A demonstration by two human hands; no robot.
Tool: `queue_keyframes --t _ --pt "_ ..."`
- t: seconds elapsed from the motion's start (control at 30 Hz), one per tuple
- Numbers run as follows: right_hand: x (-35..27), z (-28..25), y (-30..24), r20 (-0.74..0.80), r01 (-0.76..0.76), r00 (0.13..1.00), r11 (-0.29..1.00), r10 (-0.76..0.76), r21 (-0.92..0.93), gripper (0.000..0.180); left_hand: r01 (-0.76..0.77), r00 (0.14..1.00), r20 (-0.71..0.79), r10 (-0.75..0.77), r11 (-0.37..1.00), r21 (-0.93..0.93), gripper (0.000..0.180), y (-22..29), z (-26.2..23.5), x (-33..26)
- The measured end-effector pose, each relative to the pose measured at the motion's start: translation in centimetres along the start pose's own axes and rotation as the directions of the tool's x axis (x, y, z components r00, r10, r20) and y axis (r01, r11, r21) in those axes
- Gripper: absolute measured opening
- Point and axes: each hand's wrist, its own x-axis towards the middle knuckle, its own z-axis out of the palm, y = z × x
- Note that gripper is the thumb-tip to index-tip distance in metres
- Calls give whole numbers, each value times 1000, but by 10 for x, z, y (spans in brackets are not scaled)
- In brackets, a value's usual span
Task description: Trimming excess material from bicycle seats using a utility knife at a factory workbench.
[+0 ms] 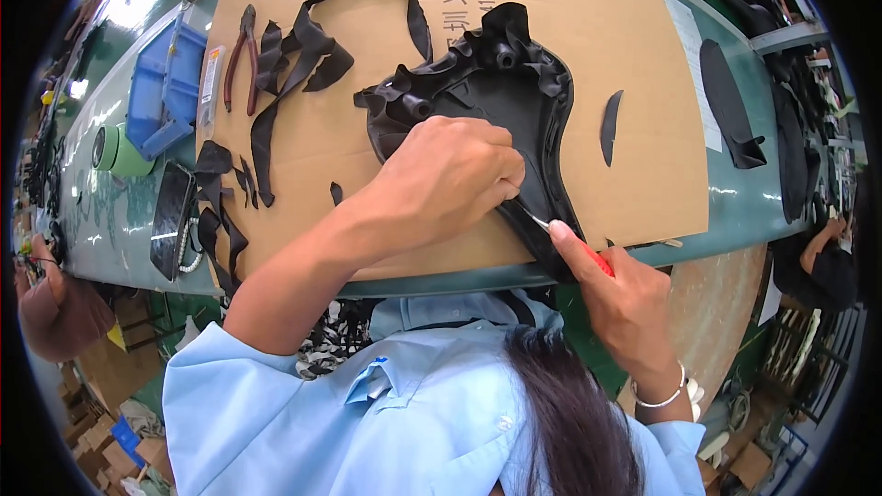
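L hand [447, 176]: closed down on the black saddle shell [478, 101], knuckles up, fingers curled over the edge of its covering near the narrow end. Firm hold, pressing the shell onto the cardboard sheet [588, 46].

R hand [625, 298]: wrapped tight round a red-handled tool [595, 260], index finger laid along the top. Thin metal tip [536, 219] pokes out twd L hand, meeting the shell edge just below L fingertips. Hands close, almost touching at the tip.

Shell: upside down, hollow side up, wide end away from both hands, narrow end running down between them to the table edge [735, 211]. Covering wrinkled and folded over the rim at the far end.

Beyond L hand, further left on cardboard: long black strip scraps [294, 64], red-handled pliers [244, 55]. Off the sheet: blue bin [165, 83], green tape roll [115, 149], dark phone [171, 219].

Beyond R hand, up & right: small black sliver [611, 126], larger black cut piece [730, 110] on the green table.

Silver bracelet [663, 397] on R wrist.
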Motion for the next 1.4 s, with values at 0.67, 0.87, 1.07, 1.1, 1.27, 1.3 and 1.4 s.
queue_keyframes --t 0.67,0.87,1.07,1.1,1.27,1.3,1.4 --pt "6 5 -21 483 -454 702 -194 524 870 53 351 933 202 -296 871 -343 19 -7 7 54" --pt "15 8 -39 495 -544 677 -83 544 835 55 433 901 200 -384 792 -430 17 -6 7 56" --pt "16 -10 -51 548 -624 683 -4 483 782 55 406 904 230 -360 559 -723 13 -16 10 53" --pt "13 -14 -50 549 -639 729 119 410 760 55 408 903 229 -364 558 -723 13 -18 9 51" --pt "9 -4 -33 327 -260 938 391 -117 883 63 29 918 -60 -393 216 -976 17 -22 -3 56" --pt "-3 -20 -37 608 -592 759 -142 233 793 61 10 915 -184 -359 477 -879 21 -24 -9 55" --pt "-10 10 -22 393 -345 722 -197 570 918 37 -11 802 -596 40 999 51 27 -48 -38 61"
